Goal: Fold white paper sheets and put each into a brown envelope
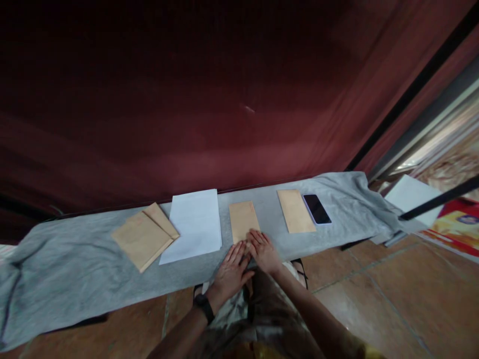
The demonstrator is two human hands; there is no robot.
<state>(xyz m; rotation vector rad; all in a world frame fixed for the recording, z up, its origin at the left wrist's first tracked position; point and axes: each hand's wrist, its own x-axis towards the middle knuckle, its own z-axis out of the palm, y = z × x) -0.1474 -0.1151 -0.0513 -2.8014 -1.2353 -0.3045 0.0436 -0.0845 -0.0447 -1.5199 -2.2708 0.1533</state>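
A brown paper envelope (243,218) lies flat on the grey cloth in front of me, its near end under my fingers. My left hand (231,271), with a dark watch at the wrist, rests on that near edge, fingers stretched out. Beside it my right hand (263,252) lays its extended fingers on the envelope's lower right corner. The fingertips of both hands almost meet. To the right is another brown envelope (295,212), untouched. On the left, a stack of white paper (196,222) sits next to several overlapping brown envelopes (144,237).
A phone (317,209) lies at the right of the far envelope. Grey cloth (75,279) covers the long narrow bench. A dark red panel (224,124) rises behind it. At the right are a black bar (441,199) and a red-and-yellow box (458,224). Tiles (374,294) cover the floor.
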